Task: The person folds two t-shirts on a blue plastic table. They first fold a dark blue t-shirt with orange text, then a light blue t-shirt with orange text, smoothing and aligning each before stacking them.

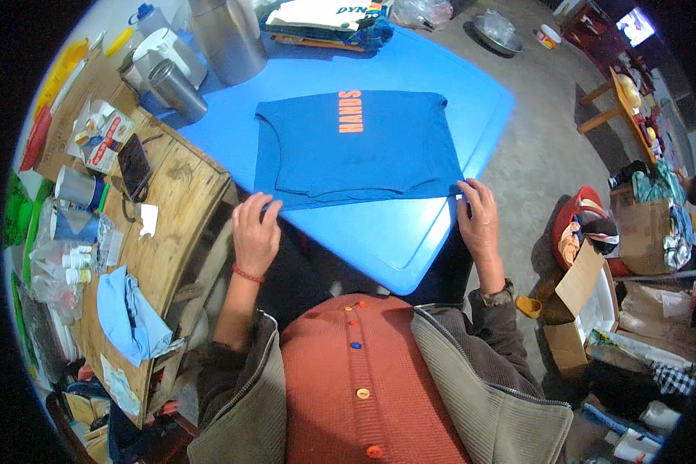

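A dark blue garment [371, 156], seemingly a folded T-shirt, lies spread on a light blue table [470, 104]. Orange lettering [350, 111] runs across its upper middle, and a curved hem shows along the side nearest me. My left hand [256, 235], with a red bead bracelet [248, 274] at the wrist, pinches the near left corner. At the near right corner, close to the table's edge, the fingers of my right hand [478, 211] grip the cloth. Between my hands the near edge lies almost straight, with slight creases.
Folded clothes [330, 23] are stacked at the table's far side. A large metal flask [229, 43], a steel tumbler [178, 90] and a white jug [168, 55] stand far left. The wooden bench [180, 180] holds a phone [134, 166] and light blue cloth [129, 316]. An opened carton [580, 284] sits right.
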